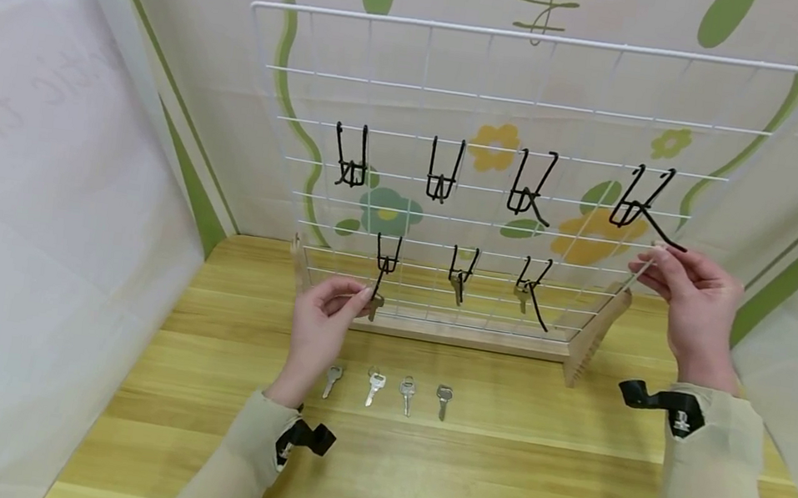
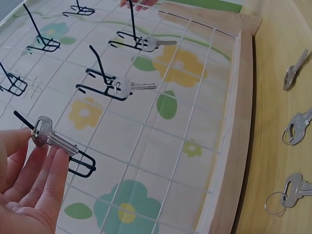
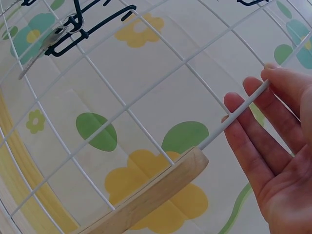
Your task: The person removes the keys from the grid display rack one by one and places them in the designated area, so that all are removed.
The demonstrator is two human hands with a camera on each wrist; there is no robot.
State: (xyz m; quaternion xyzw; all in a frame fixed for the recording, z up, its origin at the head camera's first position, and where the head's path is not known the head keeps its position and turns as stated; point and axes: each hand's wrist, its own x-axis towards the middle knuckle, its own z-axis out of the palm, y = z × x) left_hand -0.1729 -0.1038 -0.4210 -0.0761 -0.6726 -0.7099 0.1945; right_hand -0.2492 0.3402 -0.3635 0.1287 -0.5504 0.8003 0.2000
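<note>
Left hand [image 1: 325, 307] pinches a flat metal key [image 2: 48, 137] by its head between thumb and fingertips, at the tip of a thin black wire hook [image 1: 383, 268] on the lower row. Behind stands a white wire grid [image 1: 480, 91] on a pale wooden base [image 1: 463, 337]; two hooks to the right carry keys. Four more keys [image 1: 388, 391] lie on the yellow wooden table [image 1: 490, 480] just below. Right hand [image 1: 692, 292] grips the grid's right edge wire, fingers curled around it.

Hooks [image 1: 444, 172]: seven. Keys [image 1: 407, 394] on table: four; on hooks: three. Grid rack [image 1: 532, 98]: one.
</note>
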